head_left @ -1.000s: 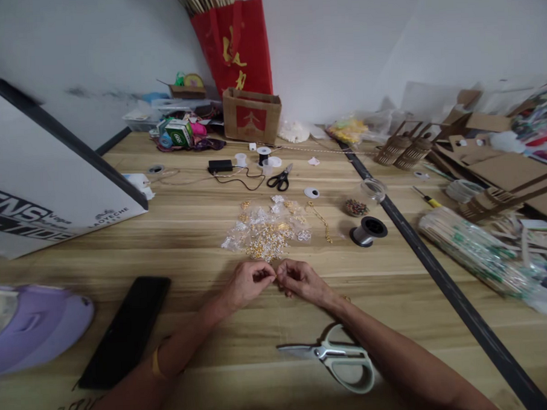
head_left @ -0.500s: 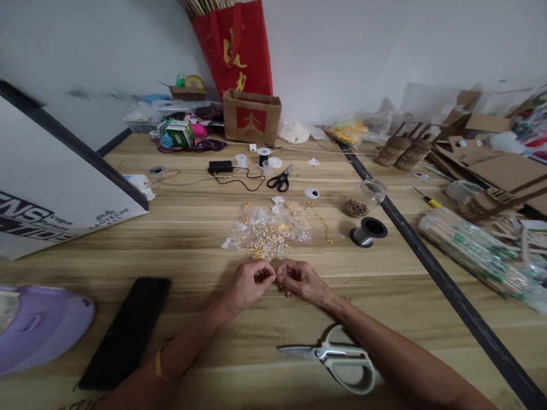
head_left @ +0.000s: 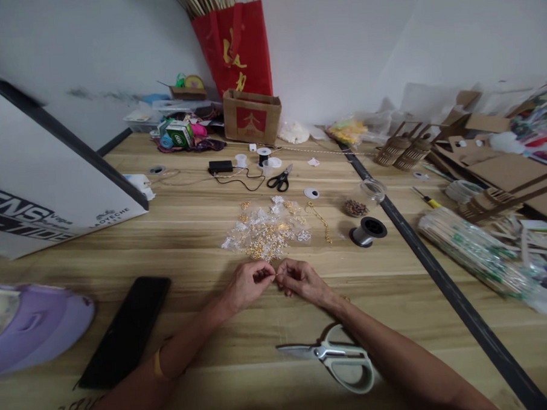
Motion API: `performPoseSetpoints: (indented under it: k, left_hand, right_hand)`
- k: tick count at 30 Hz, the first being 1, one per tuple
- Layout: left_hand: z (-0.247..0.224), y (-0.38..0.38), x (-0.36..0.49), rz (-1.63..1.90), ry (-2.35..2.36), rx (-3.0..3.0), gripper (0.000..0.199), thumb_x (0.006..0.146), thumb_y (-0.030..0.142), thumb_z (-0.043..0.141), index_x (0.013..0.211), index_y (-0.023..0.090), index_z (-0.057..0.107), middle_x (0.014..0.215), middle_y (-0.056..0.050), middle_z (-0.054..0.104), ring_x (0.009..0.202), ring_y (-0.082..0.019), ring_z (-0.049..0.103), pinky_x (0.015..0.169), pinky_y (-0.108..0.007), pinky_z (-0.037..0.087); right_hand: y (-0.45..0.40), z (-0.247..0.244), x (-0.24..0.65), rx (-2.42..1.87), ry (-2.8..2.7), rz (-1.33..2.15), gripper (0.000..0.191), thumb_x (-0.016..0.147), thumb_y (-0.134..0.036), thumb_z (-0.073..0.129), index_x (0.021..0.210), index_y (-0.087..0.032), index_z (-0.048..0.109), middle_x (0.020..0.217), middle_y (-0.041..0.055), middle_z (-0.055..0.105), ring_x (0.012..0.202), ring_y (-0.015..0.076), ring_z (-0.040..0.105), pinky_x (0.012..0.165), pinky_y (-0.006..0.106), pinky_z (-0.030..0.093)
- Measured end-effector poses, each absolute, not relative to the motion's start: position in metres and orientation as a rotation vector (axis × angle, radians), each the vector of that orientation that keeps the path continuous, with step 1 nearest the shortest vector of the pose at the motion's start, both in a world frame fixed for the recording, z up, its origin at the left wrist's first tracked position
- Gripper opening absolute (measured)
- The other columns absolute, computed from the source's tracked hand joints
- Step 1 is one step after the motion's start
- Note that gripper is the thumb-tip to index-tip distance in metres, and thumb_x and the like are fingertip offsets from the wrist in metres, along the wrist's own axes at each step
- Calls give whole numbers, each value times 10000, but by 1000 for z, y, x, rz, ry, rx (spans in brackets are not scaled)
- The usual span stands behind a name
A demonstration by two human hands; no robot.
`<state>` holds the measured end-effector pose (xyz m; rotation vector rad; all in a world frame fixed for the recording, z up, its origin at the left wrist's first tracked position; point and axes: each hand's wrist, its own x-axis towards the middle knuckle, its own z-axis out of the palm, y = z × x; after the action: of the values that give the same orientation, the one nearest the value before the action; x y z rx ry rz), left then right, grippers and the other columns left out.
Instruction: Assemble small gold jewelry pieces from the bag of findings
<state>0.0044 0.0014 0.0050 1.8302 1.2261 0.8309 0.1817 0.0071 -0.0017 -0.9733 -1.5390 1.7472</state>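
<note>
My left hand [head_left: 250, 283] and my right hand [head_left: 300, 277] meet fingertip to fingertip over the wooden table. Both are closed in a pinch, with something tiny between them that I cannot make out. Just beyond the fingers lies a pile of gold and silver beads [head_left: 266, 240], with small clear plastic bags around it. A gold chain [head_left: 320, 220] rests to the right of the pile. Farther right stand a spool of thin wire [head_left: 368, 231] and a container of dark beads [head_left: 356, 208]. Green-handled scissors [head_left: 338, 354] lie near my right forearm.
At the left are a black phone [head_left: 125, 332], a purple object [head_left: 43, 327] and a large white box [head_left: 50, 172]. Black scissors [head_left: 279, 179] lie beyond the beads. Packed sticks [head_left: 477, 253] and cardboard [head_left: 502, 159] crowd the right side, past a dark strip [head_left: 421, 256].
The two hands have barely moved; their fingertips are slightly more apart. Everything else looks the same.
</note>
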Motion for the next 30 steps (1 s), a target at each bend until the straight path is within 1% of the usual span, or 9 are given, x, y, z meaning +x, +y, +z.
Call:
performPoseSetpoints:
  k: [6,12,19,25,30]
  left_hand:
    - [8,2,3,785,1220,1892,114,741,94,552,746,137,657,724,-40,677,664,-136,603,631,-222,459]
    - [9,3,1,767,1192,1881,119,767,137,545,722,137,655,682,-24,661,632,-126,575,608,-216,439]
    - [-4,5,-2,765,1153,1742,78,723,147,568,723,136,645,666,-15,635,624,-122,561,593,-210,443]
    - [3,7,-4,784,1088,1573,131,737,229,578,700,110,619,641,-22,608,592,-113,530,558,-205,406]
    - [4,9,-5,822,1096,1557,129,729,234,592,684,116,616,633,-12,594,597,-111,518,561,-204,394]
  right_hand:
    - [7,-2,182,-971,-1536,1757,371,754,-499,635,766,-151,506,624,-30,508,461,57,470,426,177,398]
    - [7,-3,182,-960,-1557,1748,363,754,-489,638,758,-151,507,604,-37,495,446,54,459,418,176,396]
    - [7,-4,182,-975,-1588,1727,344,767,-474,629,745,-152,513,594,-36,500,446,53,456,420,171,399]
    - [8,-5,182,-965,-1508,1742,348,792,-487,603,795,-149,520,637,-14,550,465,63,497,415,169,411]
    - [10,-5,183,-902,-1442,1799,326,797,-460,614,878,-161,514,701,-3,582,520,79,542,421,164,430]
